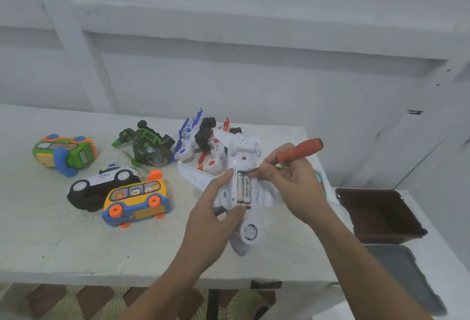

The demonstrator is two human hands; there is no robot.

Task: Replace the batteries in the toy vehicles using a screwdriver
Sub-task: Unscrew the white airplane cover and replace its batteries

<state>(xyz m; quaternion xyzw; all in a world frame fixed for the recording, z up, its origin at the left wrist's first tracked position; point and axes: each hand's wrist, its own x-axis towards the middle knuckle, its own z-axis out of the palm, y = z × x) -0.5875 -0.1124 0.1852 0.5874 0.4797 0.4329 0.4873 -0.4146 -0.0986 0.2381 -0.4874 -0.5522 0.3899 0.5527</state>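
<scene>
While the left grip (211, 214) clasps the toy airplane (250, 232), the right grip (292, 182) pinches the screwdriver (300, 150).

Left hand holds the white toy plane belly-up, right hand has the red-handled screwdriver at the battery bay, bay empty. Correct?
Bay is not empty: head view shows batteries in it. Rest holds: left hand on the white toy plane, right hand with the red-handled screwdriver at the bay.

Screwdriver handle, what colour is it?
Orange-red screwdriver handle, gripped by the right hand; the head view shows it best.
</scene>
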